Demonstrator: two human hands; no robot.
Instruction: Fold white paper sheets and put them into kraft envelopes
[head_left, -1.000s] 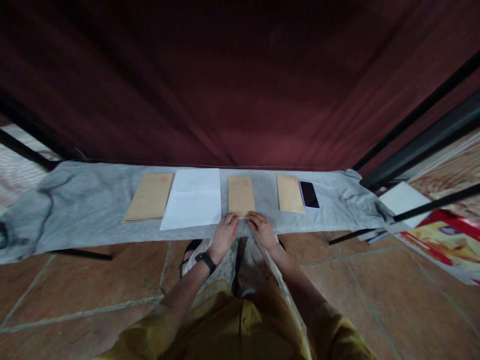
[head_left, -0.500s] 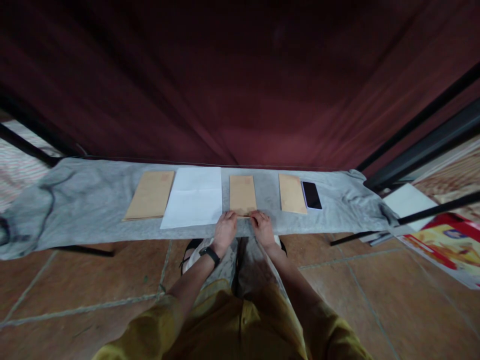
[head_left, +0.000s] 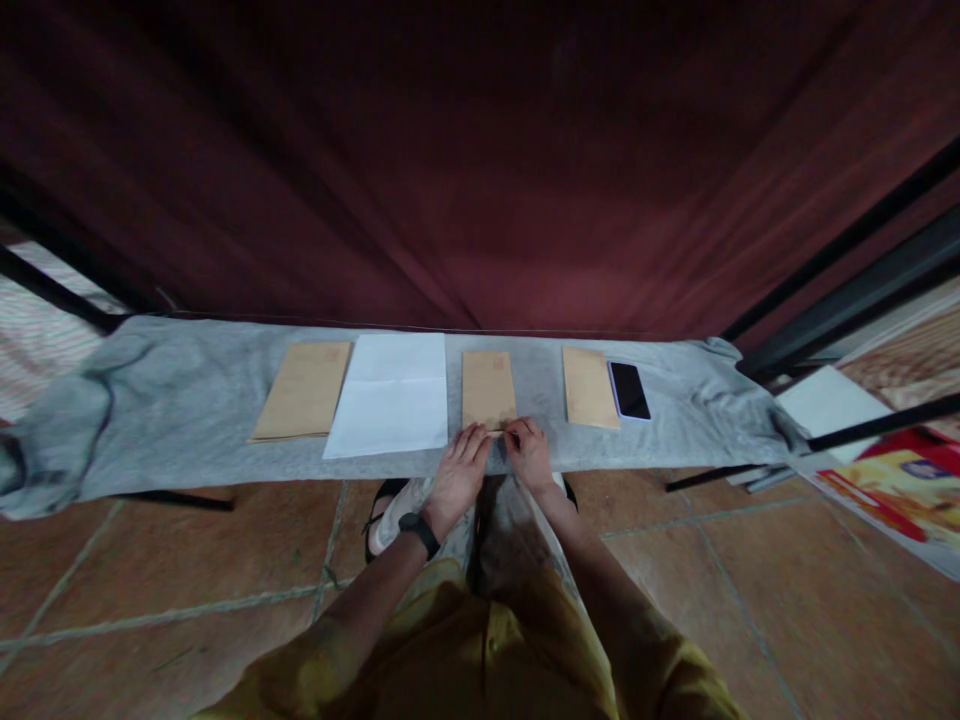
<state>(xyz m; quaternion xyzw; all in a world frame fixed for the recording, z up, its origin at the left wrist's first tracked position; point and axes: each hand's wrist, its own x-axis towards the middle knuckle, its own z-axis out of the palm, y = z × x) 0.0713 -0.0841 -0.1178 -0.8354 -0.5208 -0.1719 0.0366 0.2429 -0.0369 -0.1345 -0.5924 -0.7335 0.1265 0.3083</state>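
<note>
Left hand (head_left: 459, 472): fingers side by side, tips on the near edge of the middle envelope (head_left: 487, 385). Right hand (head_left: 529, 458): fingers curled at its near-right corner. Whether either pinches: cannot tell. Envelope flat on grey cloth (head_left: 536, 380), 12 o'clock from hands. From envelope: white paper (head_left: 391, 392) at 9, brown pile (head_left: 304, 388) beyond; lone envelope (head_left: 590, 388) at 3, phone (head_left: 630, 390) just past it.

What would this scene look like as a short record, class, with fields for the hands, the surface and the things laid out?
Left hand: at the middle envelope, near edge
Right hand: at the same edge
Left wrist: dark band
Surface: gray cloth
Left side: white paper, then brown envelope, possibly a stack
Right side: another envelope, then phone, screen dark
</note>
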